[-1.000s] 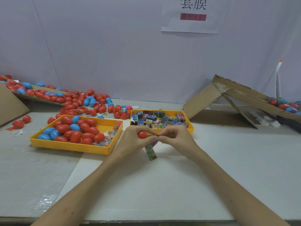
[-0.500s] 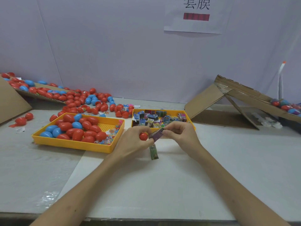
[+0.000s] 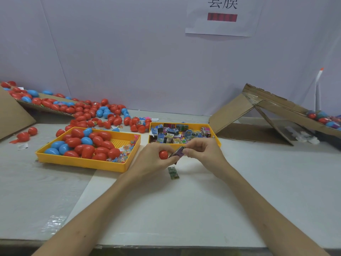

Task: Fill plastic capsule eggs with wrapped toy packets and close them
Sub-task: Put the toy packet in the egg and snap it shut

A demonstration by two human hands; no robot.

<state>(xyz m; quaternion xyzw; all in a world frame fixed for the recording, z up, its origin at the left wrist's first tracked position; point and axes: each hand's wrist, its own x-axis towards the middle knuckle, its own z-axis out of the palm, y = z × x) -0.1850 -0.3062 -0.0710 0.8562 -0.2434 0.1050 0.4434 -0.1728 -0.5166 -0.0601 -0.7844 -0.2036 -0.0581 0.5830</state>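
Inside left hand (image 3: 147, 160), red egg (image 3: 163, 154) half-hidden

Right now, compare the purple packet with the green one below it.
Colour: the purple packet is dark violet, the green packet green-patterned. Support: the purple packet is pinched by the right hand, next to the red egg in the left hand; the green packet lies on the table, untouched. Both are small wrapped oblongs.

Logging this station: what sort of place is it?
Probably a toy hand-packing bench: yellow tray of capsule eggs, second tray of wrapped toy packets, cardboard ramp holding more eggs.
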